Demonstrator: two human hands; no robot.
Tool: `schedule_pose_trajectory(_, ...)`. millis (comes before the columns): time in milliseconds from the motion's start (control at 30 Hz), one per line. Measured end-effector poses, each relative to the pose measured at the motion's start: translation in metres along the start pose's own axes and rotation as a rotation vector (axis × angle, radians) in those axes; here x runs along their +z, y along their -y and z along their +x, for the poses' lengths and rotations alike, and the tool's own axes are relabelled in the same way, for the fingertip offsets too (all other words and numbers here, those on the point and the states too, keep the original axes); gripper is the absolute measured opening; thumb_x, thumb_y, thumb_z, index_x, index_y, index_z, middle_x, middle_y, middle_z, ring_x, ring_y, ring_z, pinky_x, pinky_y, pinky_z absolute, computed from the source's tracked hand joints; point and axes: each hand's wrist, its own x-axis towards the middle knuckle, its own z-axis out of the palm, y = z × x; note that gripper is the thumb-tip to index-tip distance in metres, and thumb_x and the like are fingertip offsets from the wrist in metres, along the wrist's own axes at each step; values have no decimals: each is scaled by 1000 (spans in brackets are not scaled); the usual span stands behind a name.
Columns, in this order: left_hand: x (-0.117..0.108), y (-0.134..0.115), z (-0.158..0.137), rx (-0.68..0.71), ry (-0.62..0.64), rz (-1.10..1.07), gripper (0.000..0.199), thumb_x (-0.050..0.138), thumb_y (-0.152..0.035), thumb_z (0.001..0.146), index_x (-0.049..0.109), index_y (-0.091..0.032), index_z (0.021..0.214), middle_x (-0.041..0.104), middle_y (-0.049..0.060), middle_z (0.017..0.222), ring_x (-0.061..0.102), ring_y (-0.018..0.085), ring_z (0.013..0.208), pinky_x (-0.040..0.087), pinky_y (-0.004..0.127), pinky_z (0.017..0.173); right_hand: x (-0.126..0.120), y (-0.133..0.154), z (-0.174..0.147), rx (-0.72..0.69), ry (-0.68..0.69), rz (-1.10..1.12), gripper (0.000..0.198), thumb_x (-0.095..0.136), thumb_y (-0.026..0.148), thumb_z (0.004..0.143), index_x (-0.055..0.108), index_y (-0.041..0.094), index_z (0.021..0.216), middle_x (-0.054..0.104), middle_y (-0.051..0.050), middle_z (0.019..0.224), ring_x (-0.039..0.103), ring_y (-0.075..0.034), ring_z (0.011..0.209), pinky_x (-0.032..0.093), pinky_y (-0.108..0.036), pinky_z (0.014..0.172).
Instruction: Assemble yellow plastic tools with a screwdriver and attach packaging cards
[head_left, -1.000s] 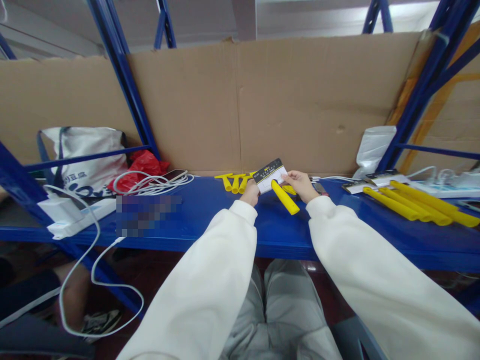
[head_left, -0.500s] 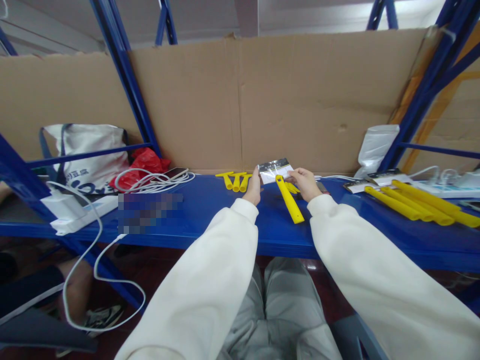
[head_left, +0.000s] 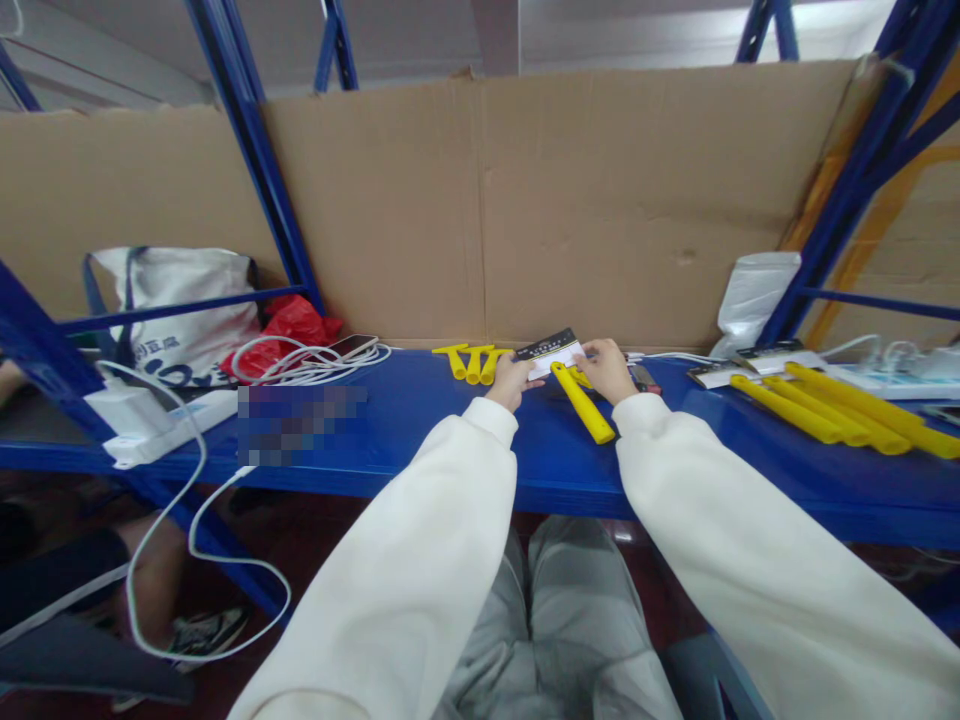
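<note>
Change since half a second ago: the printed card (head_left: 551, 353) has tipped from nearly flat to tilted up, dark strip showing; the yellow handle (head_left: 583, 403) has shifted slightly. Left hand (head_left: 511, 380): closed, pinching the card's left edge. Right hand (head_left: 609, 369): closed on the card's right edge and the handle's top end, above the blue shelf (head_left: 420, 430). Handle slants toward the person. Nearby: three short yellow T-pieces (head_left: 469, 360) left of the hands; long yellow handles (head_left: 832, 410) and more cards (head_left: 731, 370) to the right; white cables (head_left: 307, 365), cardboard backing (head_left: 600, 200). Handling note: probably best to keep both edges pinched so card and handle stay aligned.
</note>
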Motion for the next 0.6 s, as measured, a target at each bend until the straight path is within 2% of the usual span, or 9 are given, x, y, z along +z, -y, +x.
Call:
schedule_pose_trajectory(133,1,-1,-1,10,1,24,34,57,0,75,54,-16,106,68,5,84,67,13,62,55,23,57,-2,0,0,-43,9,-113,7,62,21,71,56,19,75,59,-11,93,60,-23,88,50,-39,82)
schedule_pose_trajectory(333,1,-1,-1,17,12,61,30,52,-1,79,54,-15,105,67,4,81,65,11,58,53,21,55,-1,6,-3,56,5,-113,14,61,17,68,49,20,73,59,-6,85,58,-19,79,49,-36,79)
schedule_pose_trajectory(600,1,-1,-1,30,-38,100,33,54,-3,79,54,-16,109,66,4,81,67,14,65,53,22,56,2,15,-8,38,238,-74,13,60,20,72,50,20,63,57,0,66,55,-16,67,47,-32,72)
